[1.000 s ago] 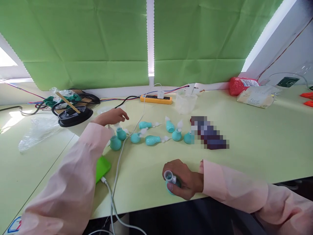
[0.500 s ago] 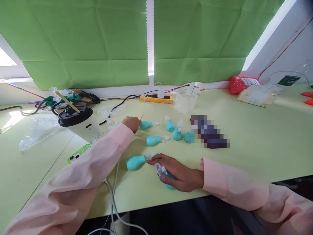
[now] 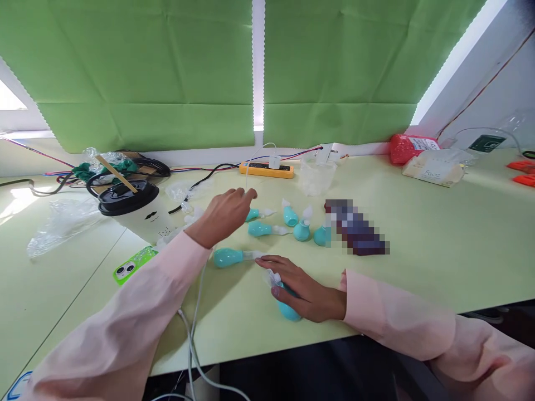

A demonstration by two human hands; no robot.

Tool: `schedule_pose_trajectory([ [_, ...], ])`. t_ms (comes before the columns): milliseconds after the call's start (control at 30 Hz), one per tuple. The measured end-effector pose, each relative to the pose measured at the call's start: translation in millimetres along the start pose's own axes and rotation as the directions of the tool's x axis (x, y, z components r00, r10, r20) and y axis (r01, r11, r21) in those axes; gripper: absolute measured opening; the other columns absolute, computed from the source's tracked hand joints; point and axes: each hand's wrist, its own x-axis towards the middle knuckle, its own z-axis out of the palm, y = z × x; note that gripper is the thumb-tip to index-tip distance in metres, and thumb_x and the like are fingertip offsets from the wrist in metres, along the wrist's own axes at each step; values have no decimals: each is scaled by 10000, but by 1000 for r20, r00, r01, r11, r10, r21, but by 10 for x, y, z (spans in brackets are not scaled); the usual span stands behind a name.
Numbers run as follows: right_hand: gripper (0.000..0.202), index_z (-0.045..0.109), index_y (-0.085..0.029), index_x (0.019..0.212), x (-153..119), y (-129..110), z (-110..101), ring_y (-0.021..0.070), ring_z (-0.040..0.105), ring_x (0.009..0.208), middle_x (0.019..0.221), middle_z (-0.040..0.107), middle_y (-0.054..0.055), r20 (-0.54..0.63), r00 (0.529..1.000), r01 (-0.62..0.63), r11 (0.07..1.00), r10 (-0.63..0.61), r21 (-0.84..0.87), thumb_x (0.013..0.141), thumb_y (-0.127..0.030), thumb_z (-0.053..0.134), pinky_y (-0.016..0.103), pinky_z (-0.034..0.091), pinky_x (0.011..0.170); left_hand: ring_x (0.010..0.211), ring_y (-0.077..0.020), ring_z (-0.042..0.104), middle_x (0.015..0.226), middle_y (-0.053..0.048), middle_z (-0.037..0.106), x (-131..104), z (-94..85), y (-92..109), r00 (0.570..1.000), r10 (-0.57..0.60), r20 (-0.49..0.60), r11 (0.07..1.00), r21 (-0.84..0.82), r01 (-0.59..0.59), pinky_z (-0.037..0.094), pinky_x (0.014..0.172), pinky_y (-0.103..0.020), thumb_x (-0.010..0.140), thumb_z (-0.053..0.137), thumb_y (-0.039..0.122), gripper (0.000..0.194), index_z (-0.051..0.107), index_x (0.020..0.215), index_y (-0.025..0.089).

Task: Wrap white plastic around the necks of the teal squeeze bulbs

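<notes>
Bulb (image 3: 288,305), teal, small, probably light and soft rubber, lies on the table (image 3: 438,234) under the right hand (image 3: 305,289), fingers loosely curled over it; the left hand (image 3: 223,214) hovers spread; grasp the round body, not the clear nozzle.

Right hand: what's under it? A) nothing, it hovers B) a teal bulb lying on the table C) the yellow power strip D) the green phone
B: the right hand rests palm-down on a teal bulb lying on the table, its fingertips reaching toward a second bulb.
</notes>
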Motion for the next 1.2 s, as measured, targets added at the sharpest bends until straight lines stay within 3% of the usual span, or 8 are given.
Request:
schedule_pose_trajectory([
  [100, 380, 351, -94, 1188, -2, -8, 4, 189, 328, 1141, 1169, 443, 141, -38, 999, 32, 999, -31, 19, 842, -251, 334, 391, 294, 954, 700, -166, 519, 763, -57, 526, -221, -76, 116, 987, 141, 76, 987, -93, -133, 391, 609, -275, 804, 258, 130, 277, 521, 891, 145],
  [167, 335, 391, -101, 1137, 5, -18, -1, 185, 377, 1086, 1093, 488, 130, -59, 995, 79, 996, -77, 36, 836, -234, 330, 377, 320, 928, 753, -188, 501, 782, -73, 509, -363, -16, 168, 965, 223, 141, 972, -109, -209, 398, 651, -301, 804, 337, 278, 259, 553, 816, 136],
  [233, 300, 418, -107, 1093, 17, -26, -8, 182, 413, 1026, 1018, 514, 119, -63, 993, 100, 994, -97, 53, 835, -223, 318, 361, 347, 892, 816, -239, 480, 862, -120, 499, -458, 92, 196, 947, 221, 232, 975, -73, -210, 404, 648, -331, 712, 490, 390, 311, 573, 805, 106],
  [333, 274, 436, -113, 1046, 28, -28, -15, 180, 439, 947, 946, 523, 110, -58, 994, 98, 993, -94, 67, 838, -232, 304, 351, 371, 836, 841, -249, 468, 884, -143, 499, -472, 249, 192, 929, 201, 310, 978, -16, -206, 405, 634, -328, 727, 508, 288, 207, 590, 748, 99],
  [633, 242, 442, -134, 929, 14, -14, 1, 179, 443, 844, 851, 506, 94, -72, 994, 88, 994, -84, 63, 858, -287, 268, 345, 381, 750, 889, -268, 445, 936, -155, 481, -108, 570, 116, 991, 122, 48, 984, 124, -127, 374, 626, -328, 785, 444, 266, 201, 573, 818, 114],
  [933, 291, 443, -154, 856, 15, 19, 10, 170, 453, 821, 826, 497, 81, -61, 996, 61, 998, -59, 32, 875, -352, 230, 336, 382, 734, 932, -303, 414, 953, -188, 484, 269, 798, 8, 998, 61, -26, 991, 121, -57, 344, 647, -361, 779, 423, 173, 172, 576, 804, 98],
  [1067, 302, 450, -155, 826, 10, 27, 9, 163, 461, 800, 822, 507, 78, -47, 999, 18, 999, -17, 27, 874, -358, 232, 325, 385, 727, 933, -314, 407, 954, -194, 475, 317, 857, 12, 998, 41, -53, 995, 88, -37, 344, 647, -367, 773, 419, 156, 164, 567, 794, 89],
  [1200, 295, 456, -160, 795, 8, 38, -11, 141, 477, 738, 790, 517, 53, -44, 994, -101, 993, 104, 68, 878, -338, 236, 296, 385, 699, 907, -302, 414, 950, -196, 466, 276, 808, 35, 996, 23, -82, 1000, 22, -22, 359, 646, -379, 779, 382, 148, 203, 535, 897, 85],
])
